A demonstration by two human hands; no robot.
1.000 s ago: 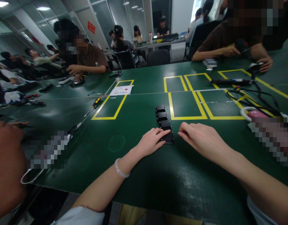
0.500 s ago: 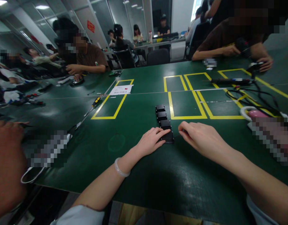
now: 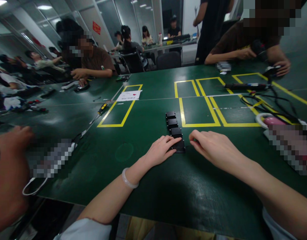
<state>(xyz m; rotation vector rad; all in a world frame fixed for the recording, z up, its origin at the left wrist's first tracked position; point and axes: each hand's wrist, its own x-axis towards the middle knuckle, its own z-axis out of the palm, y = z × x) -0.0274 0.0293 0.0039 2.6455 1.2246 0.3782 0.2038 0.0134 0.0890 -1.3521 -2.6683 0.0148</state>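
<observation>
Several small black blocks [image 3: 172, 123] stand in a row on the green table, running away from me. Over the nearest, larger black block [image 3: 179, 145] lies my left hand [image 3: 160, 150], its index finger across the top and its thumb along the near side, holding it in place. My right hand [image 3: 206, 141] is closed in a pinch just to the right of that block. A thin dark line shows between the pinched fingertips and the block; what the fingers hold is too small to name.
Yellow tape rectangles [image 3: 201, 126] mark the green table [image 3: 143, 186]. A yellow-black screwdriver [image 3: 102, 108] and a paper sheet [image 3: 129, 95] lie ahead on the left. Black cables [image 3: 276, 103] and a black pen-shaped tool [image 3: 246, 87] are at right. A co-worker's arm [image 3: 12, 166] reaches in at left.
My right hand has shifted very slightly left, toward the block. My left hand and the blocks stay put. The co-worker's hand at left has risen, and a standing person has moved at the back.
</observation>
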